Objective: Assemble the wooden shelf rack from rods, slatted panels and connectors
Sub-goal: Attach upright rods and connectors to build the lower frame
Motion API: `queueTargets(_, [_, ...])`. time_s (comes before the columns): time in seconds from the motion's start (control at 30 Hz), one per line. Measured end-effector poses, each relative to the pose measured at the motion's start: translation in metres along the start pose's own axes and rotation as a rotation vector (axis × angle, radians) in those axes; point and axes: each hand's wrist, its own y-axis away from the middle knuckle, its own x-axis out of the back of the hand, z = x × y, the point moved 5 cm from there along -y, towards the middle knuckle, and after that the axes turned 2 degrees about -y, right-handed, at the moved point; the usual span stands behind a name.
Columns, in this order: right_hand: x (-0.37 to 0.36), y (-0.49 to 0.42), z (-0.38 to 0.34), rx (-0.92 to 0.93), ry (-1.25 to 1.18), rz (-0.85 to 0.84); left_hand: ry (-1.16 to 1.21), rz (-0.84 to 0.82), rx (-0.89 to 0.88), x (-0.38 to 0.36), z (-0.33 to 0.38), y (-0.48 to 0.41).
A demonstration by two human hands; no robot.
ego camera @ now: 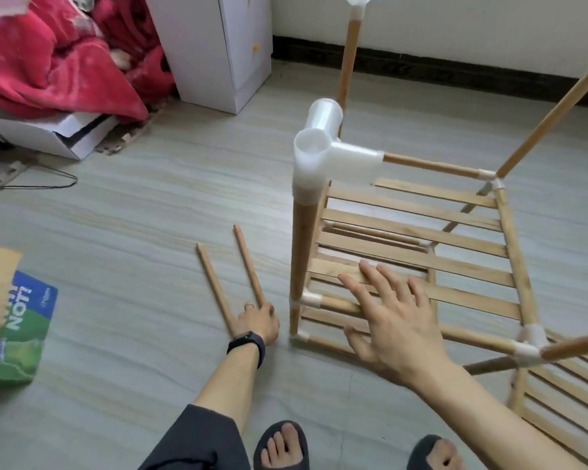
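While the half-built rack (302,245) stands on the floor, left hand (257,322) gripping loose rods (249,266) by their near ends beside it, right hand (394,317) spread open over the slatted panel (472,276)

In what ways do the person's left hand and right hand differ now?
The left hand is curled around the near ends of two loose wooden rods on the floor; the right hand is open, fingers spread, over the slatted wooden panel. The left wrist bears a black band; the right is bare. Both are palm down.
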Motion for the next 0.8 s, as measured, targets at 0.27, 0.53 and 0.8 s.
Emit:
queueTargets(0.27, [0.0,0.0,-0.001,-0.004,-0.015,-0.012,0.296,-0.035,0.119,-0.007,-0.001,0.007])
queueTargets(0.53, [0.007,-0.003,0.003,0.031,-0.066,-0.167,1.174,-0.049,-0.069,0.115,0.009,0.078])
queueTargets(0.8, [0.091,-0.012,0.016,-0.167,-0.921,-0.153,0.902,0.575,-0.484,0.291,0.006,0.186])
